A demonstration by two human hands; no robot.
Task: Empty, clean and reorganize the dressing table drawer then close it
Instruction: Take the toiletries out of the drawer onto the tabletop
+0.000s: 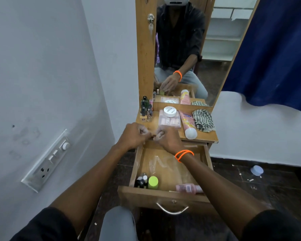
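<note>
Both arms extended. Left hand (135, 134) and right hand (167, 139) meet at the table's (205, 136) front edge, fingers curled narrow, pinching something too small to identify. Drawer (163, 195) open below; bottles (142, 181) in its front left corner.

One drawer (165, 194), two hands (134, 135).

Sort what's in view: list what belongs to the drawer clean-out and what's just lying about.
Job: open drawer, green-capped bottle, pink bottle, small bottles, nail set, white jar, pink tube, striped cloth.

Lying about: blue lid on floor, switchboard, curtain.
</note>
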